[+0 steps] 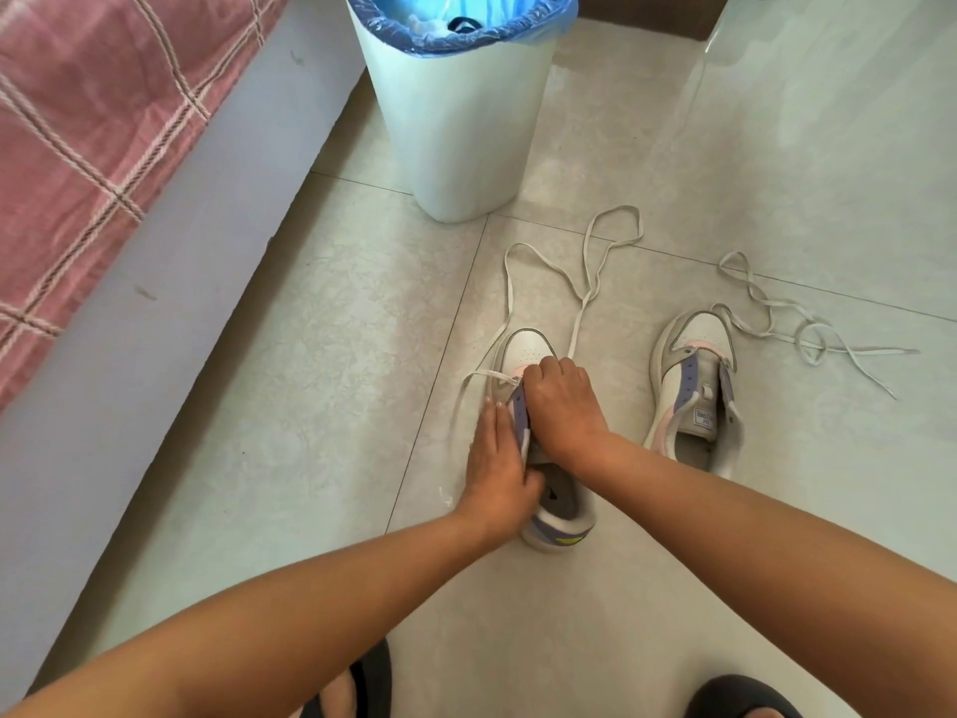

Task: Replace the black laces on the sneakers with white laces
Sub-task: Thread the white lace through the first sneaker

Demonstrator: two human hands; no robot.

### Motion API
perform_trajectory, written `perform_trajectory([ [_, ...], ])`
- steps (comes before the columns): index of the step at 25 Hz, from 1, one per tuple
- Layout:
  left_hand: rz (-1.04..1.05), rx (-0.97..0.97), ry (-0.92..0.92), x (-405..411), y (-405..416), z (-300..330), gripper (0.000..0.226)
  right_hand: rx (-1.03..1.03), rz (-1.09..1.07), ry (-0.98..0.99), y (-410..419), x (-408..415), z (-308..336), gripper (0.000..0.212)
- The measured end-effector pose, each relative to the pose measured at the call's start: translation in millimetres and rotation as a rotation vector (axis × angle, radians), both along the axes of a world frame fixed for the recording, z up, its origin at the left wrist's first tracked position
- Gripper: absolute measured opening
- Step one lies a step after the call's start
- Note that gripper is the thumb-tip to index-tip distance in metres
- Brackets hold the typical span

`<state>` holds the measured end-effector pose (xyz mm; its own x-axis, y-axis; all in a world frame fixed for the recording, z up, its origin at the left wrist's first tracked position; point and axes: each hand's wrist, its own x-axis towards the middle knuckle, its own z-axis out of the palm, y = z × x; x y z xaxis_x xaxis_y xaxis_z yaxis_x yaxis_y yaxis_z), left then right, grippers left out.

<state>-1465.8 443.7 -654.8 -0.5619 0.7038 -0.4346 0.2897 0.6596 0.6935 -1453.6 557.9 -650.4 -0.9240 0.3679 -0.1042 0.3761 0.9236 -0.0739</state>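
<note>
A: Near sneaker (533, 349)?
B: On the floor tile (331, 355), toe away from the person. Left hand (497, 458) lies along its left side, fingers straight, thumb at the collar. Right hand (562, 401) sits over the tongue, fingers curled; what they pinch is hidden. Hands just beside each other.
A: Laces?
B: White lace (585, 282) through the front eyelets, ends looping toward the white bin (466, 121). Second sneaker (696, 386) to the right, unlaced; loose white lace (808, 329) beside it.
A: Left edge?
B: Pink plaid bedding (93, 121).
</note>
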Motion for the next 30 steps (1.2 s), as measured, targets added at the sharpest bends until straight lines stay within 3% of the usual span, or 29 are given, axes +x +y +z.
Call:
perform_trajectory([
  [3,0.189,0.087,-0.038,2,14,-4,0.066,0.077,0.103,0.132,0,2,14,0.024],
  [7,0.487,0.218,-0.261,-15,24,-4,0.053,-0.039,0.463,0.398,1,28,19,0.007],
  [9,0.440,0.165,-0.219,-23,19,-3,0.055,-0.136,0.571,0.423,-5,49,24,0.008],
  [12,0.265,0.074,-0.045,-28,6,4,0.064,-0.336,0.333,0.472,3,57,28,0.007],
  [14,0.099,0.266,0.170,-32,-5,16,0.066,-0.462,0.169,0.437,16,49,33,0.003],
  [16,-0.052,0.432,0.420,-39,-13,26,0.041,-0.641,0.051,0.422,23,40,37,0.004],
  [17,-0.071,0.481,0.444,-43,-13,31,0.026,-0.776,-0.064,0.424,24,37,39,0.008],
  [20,0.122,0.459,0.173,-43,-5,43,0.012,-1.236,-0.390,0.456,21,29,48,0.020],
  [22,0.204,0.423,0.092,-38,2,48,0.021,-1.250,-0.391,0.431,19,27,50,0.019],
  [25,0.103,0.450,0.381,-41,2,53,0.038,-1.006,-0.245,0.343,22,27,52,0.015],
  [27,-0.033,0.487,0.568,-49,-1,49,0.025,-0.993,-0.228,0.356,26,26,52,0.014],
  [28,-0.013,0.492,0.508,-50,-1,51,0.017,-1.062,-0.265,0.381,26,25,53,0.015],
  [30,0.231,0.449,0.145,-52,6,56,0.012,-1.263,-0.367,0.438,24,24,54,0.018],
])
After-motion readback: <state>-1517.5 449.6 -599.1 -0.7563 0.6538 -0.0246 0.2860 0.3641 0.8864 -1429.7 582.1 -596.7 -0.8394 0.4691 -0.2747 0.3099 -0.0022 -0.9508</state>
